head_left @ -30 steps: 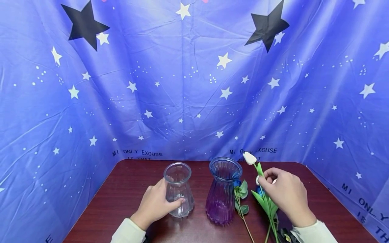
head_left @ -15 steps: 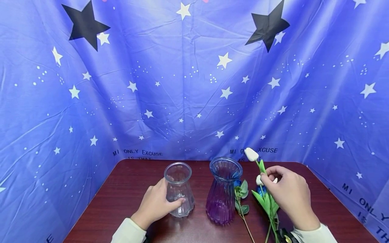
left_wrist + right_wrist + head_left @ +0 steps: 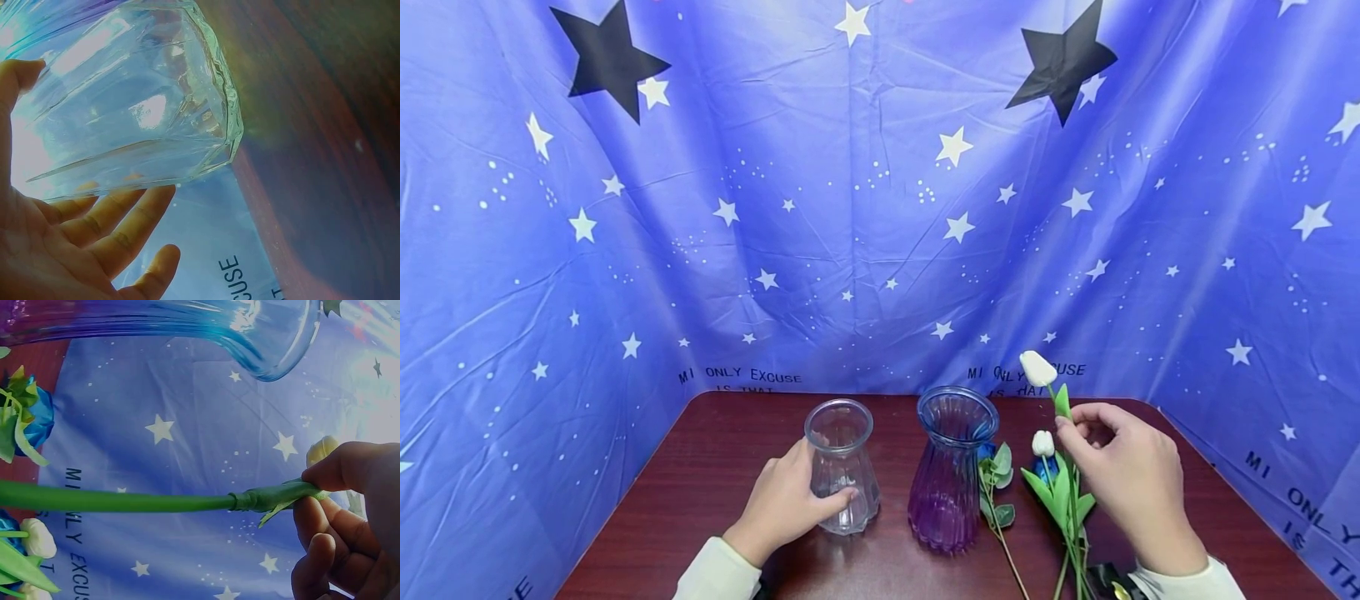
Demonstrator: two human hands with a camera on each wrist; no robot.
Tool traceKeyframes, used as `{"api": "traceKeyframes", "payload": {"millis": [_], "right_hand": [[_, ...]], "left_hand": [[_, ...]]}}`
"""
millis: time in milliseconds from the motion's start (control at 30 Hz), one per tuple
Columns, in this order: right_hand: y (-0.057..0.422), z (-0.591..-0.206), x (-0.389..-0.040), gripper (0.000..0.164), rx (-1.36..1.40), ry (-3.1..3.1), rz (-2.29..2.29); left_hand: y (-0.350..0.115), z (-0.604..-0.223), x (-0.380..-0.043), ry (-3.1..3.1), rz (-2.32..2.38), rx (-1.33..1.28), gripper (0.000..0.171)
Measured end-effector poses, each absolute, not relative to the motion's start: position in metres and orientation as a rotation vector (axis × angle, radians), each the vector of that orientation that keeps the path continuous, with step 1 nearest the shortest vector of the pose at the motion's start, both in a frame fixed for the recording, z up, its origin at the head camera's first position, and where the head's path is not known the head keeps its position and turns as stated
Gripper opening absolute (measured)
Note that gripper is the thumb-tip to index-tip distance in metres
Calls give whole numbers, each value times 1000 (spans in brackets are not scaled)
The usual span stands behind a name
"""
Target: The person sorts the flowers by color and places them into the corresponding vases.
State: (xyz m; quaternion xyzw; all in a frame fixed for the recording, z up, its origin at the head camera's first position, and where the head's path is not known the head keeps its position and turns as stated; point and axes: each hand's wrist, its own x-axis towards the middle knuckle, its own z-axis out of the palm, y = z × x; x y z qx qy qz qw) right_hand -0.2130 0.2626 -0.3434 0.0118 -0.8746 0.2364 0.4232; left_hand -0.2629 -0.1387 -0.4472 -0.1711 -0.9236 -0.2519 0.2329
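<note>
My left hand (image 3: pixel 784 498) holds a clear glass vase (image 3: pixel 844 471) upright on the table, thumb across its front and fingers behind. The left wrist view shows the vase's faceted base (image 3: pixel 219 119) close to the fingers. To its right stands a ribbed glass vase, blue at the rim and purple below (image 3: pixel 943 496). My right hand (image 3: pixel 1131 483) pinches an artificial white tulip (image 3: pixel 1038 368) by its upper stem, between thumb and fingers. In the right wrist view its green stem (image 3: pixel 125 499) stretches away from the fingertips; the bloom is mostly hidden there.
More flowers lie on the right of the dark red table (image 3: pixel 700 475): another white tulip (image 3: pixel 1042 443), a blue flower (image 3: pixel 1045 472), and a leafy stem (image 3: pixel 1002 467) beside the purple vase. A blue starry cloth (image 3: pixel 850 250) surrounds the back and sides.
My right hand has moved right and slightly up with the pinched tulip, whose bloom now stands higher, apart from the lower white tulip. The left hand and both vases stay put.
</note>
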Motion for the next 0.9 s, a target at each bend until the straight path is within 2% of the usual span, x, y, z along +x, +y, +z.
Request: {"api": "traceKeyframes", "payload": {"millis": [900], "right_hand": [[241, -310, -184, 17, 141, -1993, 797]], "left_hand": [[-139, -448, -264, -2536, -705, -481, 76]]}}
